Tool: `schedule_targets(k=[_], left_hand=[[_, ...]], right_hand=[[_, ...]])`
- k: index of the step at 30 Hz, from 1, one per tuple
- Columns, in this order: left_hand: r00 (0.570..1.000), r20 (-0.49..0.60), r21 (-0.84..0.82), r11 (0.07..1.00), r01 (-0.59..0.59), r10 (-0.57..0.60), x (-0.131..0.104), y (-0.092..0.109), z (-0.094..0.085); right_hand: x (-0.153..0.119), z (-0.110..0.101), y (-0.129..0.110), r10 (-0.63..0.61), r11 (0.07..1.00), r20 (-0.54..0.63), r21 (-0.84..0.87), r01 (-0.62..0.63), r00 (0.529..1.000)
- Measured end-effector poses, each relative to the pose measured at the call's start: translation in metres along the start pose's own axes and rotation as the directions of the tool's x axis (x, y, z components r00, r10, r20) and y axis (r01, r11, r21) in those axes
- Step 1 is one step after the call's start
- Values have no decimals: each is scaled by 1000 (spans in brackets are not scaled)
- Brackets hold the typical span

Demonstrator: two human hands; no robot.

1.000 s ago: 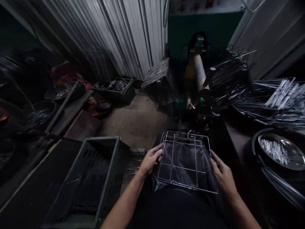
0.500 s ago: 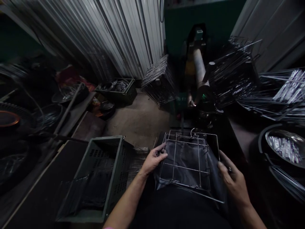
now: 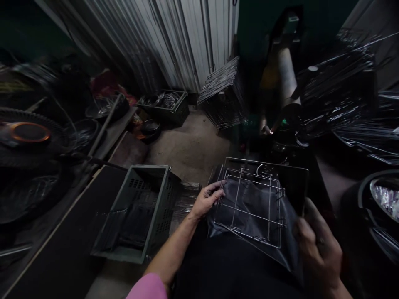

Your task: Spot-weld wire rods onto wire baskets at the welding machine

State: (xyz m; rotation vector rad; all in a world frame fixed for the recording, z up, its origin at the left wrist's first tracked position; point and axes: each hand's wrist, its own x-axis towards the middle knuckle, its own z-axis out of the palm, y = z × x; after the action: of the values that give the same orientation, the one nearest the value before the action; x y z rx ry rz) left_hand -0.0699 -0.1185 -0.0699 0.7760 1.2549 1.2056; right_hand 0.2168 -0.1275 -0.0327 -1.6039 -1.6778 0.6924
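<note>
Left hand (image 3: pixel 205 202) pinches the near-left side of a wire frame (image 3: pixel 236 208) between thumb and fingers. Right hand (image 3: pixel 322 247), blurred by motion, is closed about the right side of a larger wire outline (image 3: pixel 268 162); its exact finger contact cannot be told. Both wire pieces lie over a dark sheet (image 3: pixel 251 193) at the person's lap, overlapping; whether they are joined cannot be told. A pink sleeve (image 3: pixel 149 287) covers the left upper arm. Left of the lap stands a green crate (image 3: pixel 156 207), holding dark items too dim to identify. Beyond the lap, a stack of wire racks (image 3: pixel 220 93) stands tilted on the floor (image 3: pixel 190 149), near a corrugated wall (image 3: pixel 187 45). A black tub (image 3: pixel 364 201) stands at the right.
</note>
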Motion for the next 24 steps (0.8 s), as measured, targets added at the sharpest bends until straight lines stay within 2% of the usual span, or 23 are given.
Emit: schedule_targets(k=[3,6,8,13,19,24], left_hand=[[996,-82,-38,999,33,-36,5,3,-4],[989,-43,-55,989,138,-140,15,1,-5],[987,-1,-25,987,158,-159,21,-3,-4],[999,-14,198,979,42,-40,23,-18,1],[999,-11,283,958,39,-37,21,-20,1],[1000,-22,466,885,-9,22,22,-27,-1]], right_hand=[[29,13,-10,34,999,82,-29,-32,996],[42,18,0,60,992,179,-119,-39,982],[41,18,12,91,983,187,-177,-58,978],[32,16,33,153,973,215,-204,-109,965],[33,24,47,132,990,280,-82,-113,951],[33,31,58,163,979,295,-163,-119,942]])
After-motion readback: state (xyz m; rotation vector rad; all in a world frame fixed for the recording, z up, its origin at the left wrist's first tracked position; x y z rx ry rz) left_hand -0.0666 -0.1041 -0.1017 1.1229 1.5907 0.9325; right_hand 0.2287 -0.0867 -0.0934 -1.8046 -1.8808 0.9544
